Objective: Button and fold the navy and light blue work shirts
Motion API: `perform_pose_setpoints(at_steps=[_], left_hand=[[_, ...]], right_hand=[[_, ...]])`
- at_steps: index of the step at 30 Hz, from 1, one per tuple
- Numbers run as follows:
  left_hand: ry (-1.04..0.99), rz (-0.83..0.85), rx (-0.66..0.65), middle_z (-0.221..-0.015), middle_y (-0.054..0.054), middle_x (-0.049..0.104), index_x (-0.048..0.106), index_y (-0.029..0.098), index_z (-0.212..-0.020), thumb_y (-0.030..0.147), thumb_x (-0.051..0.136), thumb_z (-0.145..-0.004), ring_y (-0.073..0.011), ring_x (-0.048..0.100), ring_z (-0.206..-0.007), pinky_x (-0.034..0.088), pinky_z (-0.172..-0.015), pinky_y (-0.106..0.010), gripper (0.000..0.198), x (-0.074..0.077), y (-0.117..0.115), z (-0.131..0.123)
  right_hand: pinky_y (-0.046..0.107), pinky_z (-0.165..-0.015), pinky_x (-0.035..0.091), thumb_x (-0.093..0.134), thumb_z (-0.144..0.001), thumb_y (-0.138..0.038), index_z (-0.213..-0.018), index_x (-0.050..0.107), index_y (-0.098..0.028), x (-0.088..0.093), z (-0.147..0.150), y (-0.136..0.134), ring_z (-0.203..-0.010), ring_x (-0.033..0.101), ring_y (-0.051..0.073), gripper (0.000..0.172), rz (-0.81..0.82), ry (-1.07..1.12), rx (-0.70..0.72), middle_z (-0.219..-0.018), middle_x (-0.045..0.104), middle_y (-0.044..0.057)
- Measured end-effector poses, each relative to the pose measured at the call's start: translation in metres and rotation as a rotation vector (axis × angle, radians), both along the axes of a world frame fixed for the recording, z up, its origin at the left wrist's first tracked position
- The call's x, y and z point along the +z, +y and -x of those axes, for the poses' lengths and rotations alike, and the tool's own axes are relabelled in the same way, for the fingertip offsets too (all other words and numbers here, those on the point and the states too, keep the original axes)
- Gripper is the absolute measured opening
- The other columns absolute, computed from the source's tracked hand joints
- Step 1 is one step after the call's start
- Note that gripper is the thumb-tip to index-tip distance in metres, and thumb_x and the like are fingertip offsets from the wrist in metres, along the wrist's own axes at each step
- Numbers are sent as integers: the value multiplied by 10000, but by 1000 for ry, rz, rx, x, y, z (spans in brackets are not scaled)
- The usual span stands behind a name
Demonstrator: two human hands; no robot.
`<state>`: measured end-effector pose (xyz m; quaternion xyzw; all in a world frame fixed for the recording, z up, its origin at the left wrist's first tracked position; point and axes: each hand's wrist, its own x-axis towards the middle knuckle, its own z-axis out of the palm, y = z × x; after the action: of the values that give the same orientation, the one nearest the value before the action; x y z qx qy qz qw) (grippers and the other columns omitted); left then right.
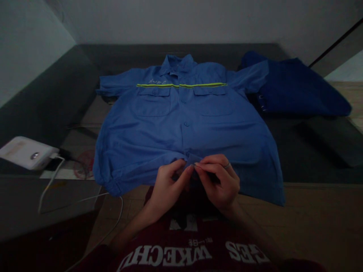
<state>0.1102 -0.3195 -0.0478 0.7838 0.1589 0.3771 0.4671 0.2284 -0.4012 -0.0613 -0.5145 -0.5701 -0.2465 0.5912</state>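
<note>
Head view, as it reaches me at my remote station. A blue shirt (227, 132) with short sleeves lies front side up on the dark bench (292, 162), its collar (177, 65) at the far side and its lower hem hanging over the near edge. A yellow-green stripe (159, 85) crosses the chest above two flap pockets (154, 102); a button (186, 124) shows on the front placket (185, 139). Near the hem I see both hands at the placket, fingertips close together: the left hand (167, 185) pinches the cloth between thumb and fingers, and the right hand (222, 181), wearing a ring (227, 165), pinches just beside it. What small detail sits between the fingertips I cannot tell. To the right, a darker blue folded cloth (300, 88) lies by the sleeve; to the left rests a white device (24, 151) with a white cable (47, 189) plugged in.
</note>
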Motion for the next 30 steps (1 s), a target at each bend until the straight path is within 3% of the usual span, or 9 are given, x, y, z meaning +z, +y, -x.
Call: perform_pose_setpoints(at_steps=[11, 21, 30], left_hand=[[-58, -49, 18, -467, 54, 472, 469, 188, -612, 361, 487, -920, -80, 450, -428, 351, -440, -202, 354, -4, -1, -4], [-156, -513, 215, -511, 56, 458, 482, 185, -605, 223, 533, -883, -81, 421, -467, 335, -475, -212, 285, -15, 3, -8], [-146, -618, 249, -506, 69, 438, 475, 179, -598, 189, 552, -848, -67, 391, -452, 307, -460, -199, 263, -16, 8, -11]], right_hand=[[331, -625, 506, 618, -822, -164, -759, 633, -245, 1, 3, -1, -684, 604, 164, 104, 2, 92, -5, -756, 651, 13], [231, -579, 434, 645, -805, -221, -646, 593, -192, 11, 0, -1, -659, 544, 106, 170, 187, 622, 362, -754, 582, -6], [224, -636, 414, 686, -783, -251, -638, 600, -200, 1, -7, 6, -710, 518, 101, 176, 224, 783, 494, -781, 560, -23]])
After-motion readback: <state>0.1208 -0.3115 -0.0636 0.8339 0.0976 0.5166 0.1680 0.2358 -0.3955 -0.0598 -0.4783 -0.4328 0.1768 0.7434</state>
